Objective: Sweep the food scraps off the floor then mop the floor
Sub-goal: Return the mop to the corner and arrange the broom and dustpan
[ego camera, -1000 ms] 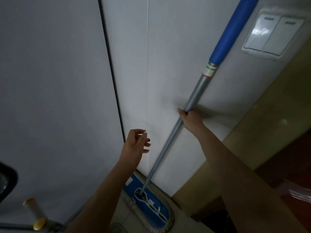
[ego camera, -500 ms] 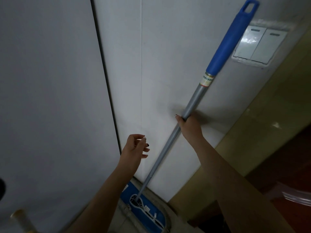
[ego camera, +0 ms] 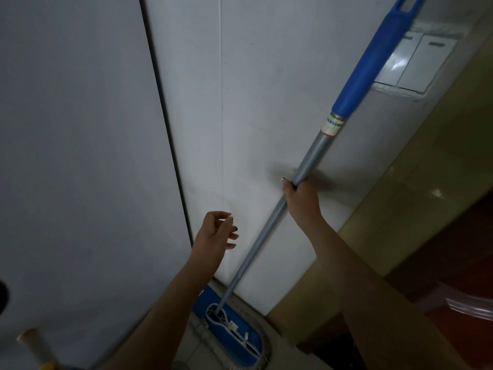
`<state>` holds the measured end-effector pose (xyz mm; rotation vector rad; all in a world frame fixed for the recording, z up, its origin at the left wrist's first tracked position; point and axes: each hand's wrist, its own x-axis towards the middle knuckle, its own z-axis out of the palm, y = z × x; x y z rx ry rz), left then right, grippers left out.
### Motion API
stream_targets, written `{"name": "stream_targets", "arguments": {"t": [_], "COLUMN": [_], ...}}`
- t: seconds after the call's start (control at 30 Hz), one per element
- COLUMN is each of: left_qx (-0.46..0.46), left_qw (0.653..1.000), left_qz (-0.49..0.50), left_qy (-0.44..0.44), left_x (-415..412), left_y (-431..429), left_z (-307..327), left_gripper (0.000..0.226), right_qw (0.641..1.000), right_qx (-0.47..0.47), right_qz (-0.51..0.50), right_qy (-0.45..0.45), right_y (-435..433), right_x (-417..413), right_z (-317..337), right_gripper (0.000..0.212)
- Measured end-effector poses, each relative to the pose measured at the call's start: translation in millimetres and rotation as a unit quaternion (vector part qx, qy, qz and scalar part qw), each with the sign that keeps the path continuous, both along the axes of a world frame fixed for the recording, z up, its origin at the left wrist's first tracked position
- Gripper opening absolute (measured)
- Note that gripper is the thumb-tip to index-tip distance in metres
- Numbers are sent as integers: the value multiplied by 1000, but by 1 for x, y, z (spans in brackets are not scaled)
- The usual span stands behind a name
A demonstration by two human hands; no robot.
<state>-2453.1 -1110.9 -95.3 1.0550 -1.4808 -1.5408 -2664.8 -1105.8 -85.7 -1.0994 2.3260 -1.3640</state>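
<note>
White wall (ego camera: 253,89) with double light switch (ego camera: 416,62): right hand (ego camera: 301,194) grips the leaning flat mop (ego camera: 317,153) mid-pole; its blue head (ego camera: 234,332) rests on the floor; left hand (ego camera: 216,233) loosely curled, empty.

Mop (ego camera: 269,231): grey pole, blue grip & head; wall (ego camera: 253,89) white.

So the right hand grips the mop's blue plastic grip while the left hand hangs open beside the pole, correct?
Not quite. In the head view the right hand grips the mop's grey metal pole, below the blue plastic grip. The left hand does hang open beside it.
</note>
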Motion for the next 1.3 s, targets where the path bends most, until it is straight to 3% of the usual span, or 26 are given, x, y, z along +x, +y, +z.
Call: {"name": "stream_targets", "arguments": {"t": [0.17,0.67,0.87,1.3], "left_qx": [-8,6,8,10], "left_qw": [1000,999,999,998], "left_qz": [-1,-16,-16,-30], "left_qy": [-13,-42,-47,-53], "left_x": [2,0,-13,-21], "left_y": [-1,-10,-13,-5], "left_z": [1,-4,-6,-9], "left_gripper": [6,7,8,10], "right_qw": [998,988,995,988], "right_qx": [-18,-112,-53,-43], "right_qz": [48,101,71,80], "right_qy": [-31,-14,-34,-126], "right_y": [0,9,11,-7], "right_x": [4,26,-6,-6], "right_z": [-2,38,30,2], "right_gripper": [37,21,39,35]}}
